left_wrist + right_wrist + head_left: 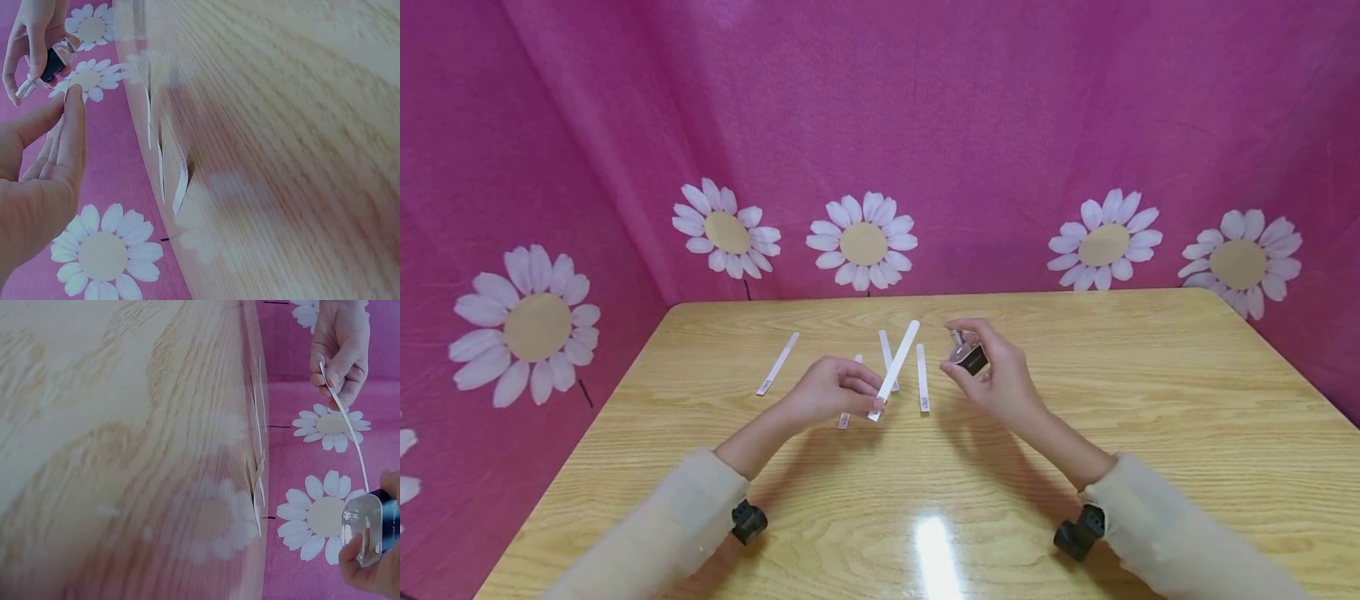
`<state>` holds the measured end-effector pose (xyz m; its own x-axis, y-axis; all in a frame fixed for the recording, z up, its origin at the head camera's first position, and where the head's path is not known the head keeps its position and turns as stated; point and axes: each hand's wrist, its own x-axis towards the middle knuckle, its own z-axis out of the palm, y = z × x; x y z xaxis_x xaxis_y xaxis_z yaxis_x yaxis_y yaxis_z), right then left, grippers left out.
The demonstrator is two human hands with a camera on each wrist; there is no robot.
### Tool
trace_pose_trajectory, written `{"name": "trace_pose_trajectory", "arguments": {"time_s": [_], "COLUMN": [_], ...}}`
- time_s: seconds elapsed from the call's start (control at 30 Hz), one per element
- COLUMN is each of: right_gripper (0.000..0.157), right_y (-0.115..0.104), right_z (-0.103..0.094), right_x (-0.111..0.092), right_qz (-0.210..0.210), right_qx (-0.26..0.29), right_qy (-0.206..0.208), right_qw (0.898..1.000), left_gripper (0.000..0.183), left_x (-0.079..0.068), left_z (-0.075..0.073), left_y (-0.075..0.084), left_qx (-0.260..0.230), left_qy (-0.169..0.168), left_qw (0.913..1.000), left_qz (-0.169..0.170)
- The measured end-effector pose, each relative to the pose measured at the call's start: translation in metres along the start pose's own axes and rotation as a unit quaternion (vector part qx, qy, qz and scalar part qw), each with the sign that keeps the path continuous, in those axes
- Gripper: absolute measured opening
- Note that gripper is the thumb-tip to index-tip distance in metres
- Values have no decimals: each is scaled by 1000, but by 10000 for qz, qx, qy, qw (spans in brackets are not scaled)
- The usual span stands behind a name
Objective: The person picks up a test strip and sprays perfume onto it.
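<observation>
My left hand point(835, 390) pinches a white paper test strip point(897, 367) near its lower end, so the strip slants up to the right above the table. In my right hand point(1003, 375) is a small clear perfume bottle point(973, 358) with a black label, gripped between the thumb and fingers. The bottle's sprayer end tilts toward the strip's upper end, with a gap between them in the head view. In the right wrist view, the bottle point(362, 525) shows its glass base, and the strip point(350, 428) bends slightly away from the left hand point(342, 356).
Several more white strips lie on the wooden table point(820, 517), one apart at the left point(778, 364) and one strip point(922, 379) between the hands. A pink curtain point(970, 142) with daisies rises behind the table. Black wrist cameras hang below both sleeves.
</observation>
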<state>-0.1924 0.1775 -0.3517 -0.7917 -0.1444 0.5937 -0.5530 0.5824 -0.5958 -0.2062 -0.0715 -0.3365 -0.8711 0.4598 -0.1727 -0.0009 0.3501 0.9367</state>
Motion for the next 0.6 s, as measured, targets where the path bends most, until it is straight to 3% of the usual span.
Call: {"name": "trace_pose_trajectory", "arguments": {"time_s": [0.2, 0.6], "right_gripper": [55, 51], "right_y": [-2, -1], "right_z": [-1, -2], "right_x": [-1, -3], "right_qz": [295, 282], "right_qx": [69, -147], "right_qy": [147, 345], "right_qw": [9994, 9989], "left_gripper": [26, 26], "left_x": [0, -3], "left_z": [0, 0], "left_y": [-2, -2], "left_qx": [62, 2], "left_qy": [-19, -17], "left_qw": [10000, 10000], "left_qz": [-57, -30]}}
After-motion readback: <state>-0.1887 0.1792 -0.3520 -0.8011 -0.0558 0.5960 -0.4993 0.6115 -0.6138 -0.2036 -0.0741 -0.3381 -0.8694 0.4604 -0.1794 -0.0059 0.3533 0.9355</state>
